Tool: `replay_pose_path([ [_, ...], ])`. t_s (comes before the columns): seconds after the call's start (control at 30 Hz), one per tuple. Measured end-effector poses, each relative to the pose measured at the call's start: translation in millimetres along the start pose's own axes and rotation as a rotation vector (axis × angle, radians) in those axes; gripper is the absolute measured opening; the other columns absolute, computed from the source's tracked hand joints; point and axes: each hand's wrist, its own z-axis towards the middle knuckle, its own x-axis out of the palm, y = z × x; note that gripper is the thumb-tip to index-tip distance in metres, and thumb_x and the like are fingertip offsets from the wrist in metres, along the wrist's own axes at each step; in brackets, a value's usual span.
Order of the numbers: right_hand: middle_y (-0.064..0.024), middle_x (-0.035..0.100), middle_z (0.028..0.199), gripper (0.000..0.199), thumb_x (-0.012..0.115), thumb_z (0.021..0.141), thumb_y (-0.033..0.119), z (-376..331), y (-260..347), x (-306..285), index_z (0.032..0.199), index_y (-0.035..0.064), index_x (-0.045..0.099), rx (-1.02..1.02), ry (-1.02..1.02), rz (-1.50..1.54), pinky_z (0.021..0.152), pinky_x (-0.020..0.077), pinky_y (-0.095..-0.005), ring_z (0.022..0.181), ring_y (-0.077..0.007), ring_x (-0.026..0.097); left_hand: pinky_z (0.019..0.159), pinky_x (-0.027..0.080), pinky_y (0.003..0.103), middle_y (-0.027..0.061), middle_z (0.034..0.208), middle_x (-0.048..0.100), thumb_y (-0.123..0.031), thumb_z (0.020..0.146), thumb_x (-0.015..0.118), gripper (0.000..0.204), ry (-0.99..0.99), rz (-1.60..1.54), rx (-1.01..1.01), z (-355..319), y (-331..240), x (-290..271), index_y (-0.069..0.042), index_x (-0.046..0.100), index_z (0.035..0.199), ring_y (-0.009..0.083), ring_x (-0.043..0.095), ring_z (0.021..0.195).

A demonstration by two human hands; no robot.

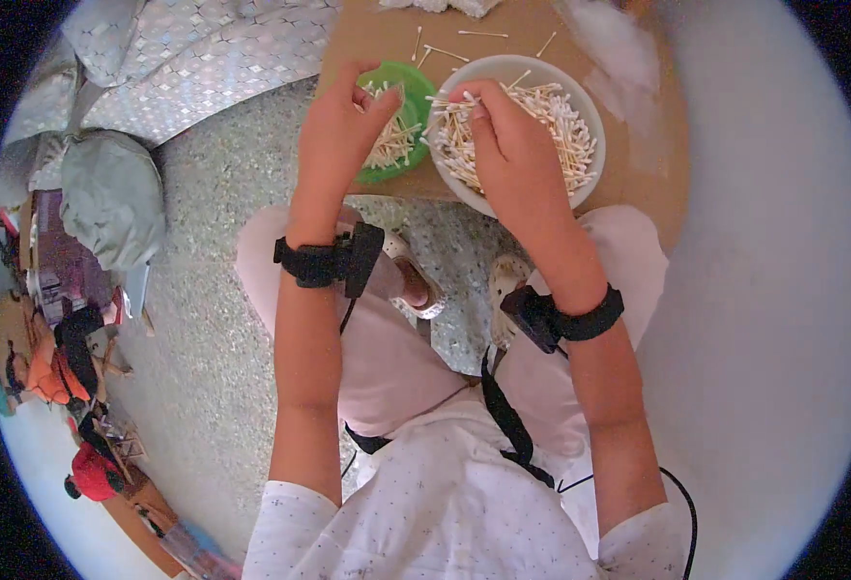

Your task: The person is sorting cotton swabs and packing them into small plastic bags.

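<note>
While the person sits at a low brown wooden table [638,174], both bare hands work over two dishes at its near edge. The left hand [340,121] hovers over a small round green plastic bowl [408,82], fingers curled inward with the thumb opposed to the fingertips; a few pale sticks seem to lie by the fingers, but whether it grips any of them cannot be told. The green bowl holds a small bundle of white-tipped cotton swabs [391,145]. Just beside it, touching or nearly so, stands a larger round white bowl [590,111] heaped with a loose pile of the same cotton swabs [565,130]. The right hand [507,140] reaches into this white bowl, its fingers bent down and pinched together around a small cluster of swabs at the left side of the pile. Each wrist carries a black strap with a small black device on it, left [333,259] and right [561,317]. A few stray swabs [445,48] lie on the table beyond the bowls. Below the table edge a speckled grey floor [213,222] shows, and the person's feet in pale sandals [503,280] rest there
</note>
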Motion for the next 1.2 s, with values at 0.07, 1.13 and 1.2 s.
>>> replay_pose_path([
  [0.07, -0.0148, 0.064, 0.082, 0.018, 0.046, 0.091, 0.013, 1, 0, 3, 0.108, 0.0103, 0.052, 0.112, 0.101, 0.025, 0.066, 0.0473, -0.0482, 0.075, -0.0377, 0.062, 0.060, 0.046, 0.033, 0.0073, 0.073, 0.060, -0.023, 0.079, 0.065, 0.038, 0.024, -0.022, -0.007, -1, 4, -2, -0.009, 0.059, 0.115, 0.0205, 0.059, 0.066],
  [1.13, -0.0101, 0.057, 0.062, 0.028, 0.055, 0.090, 0.026, 13, -31, 50, 0.092, 0.0008, 0.066, 0.279, -0.074, 0.319, 0.053, 0.0420, -0.0336, 0.053, -0.0195, 0.052, 0.064, 0.046, 0.020, 0.0031, 0.095, 0.058, -0.023, 0.083, 0.068, 0.037, 0.056, -0.156, -0.032, -23, -23, -24, -0.007, 0.061, 0.115, 0.0068, 0.056, 0.082],
  [1.2, -0.0059, 0.054, 0.059, 0.028, 0.054, 0.091, 0.026, 15, -30, 48, 0.093, 0.0017, 0.068, 0.287, -0.054, 0.389, 0.049, 0.0393, -0.0300, 0.050, -0.0145, 0.048, 0.066, 0.046, 0.021, 0.0038, 0.098, 0.059, -0.025, 0.084, 0.067, 0.039, 0.005, -0.155, 0.096, -20, -10, -14, -0.005, 0.059, 0.116, 0.0081, 0.057, 0.081],
])
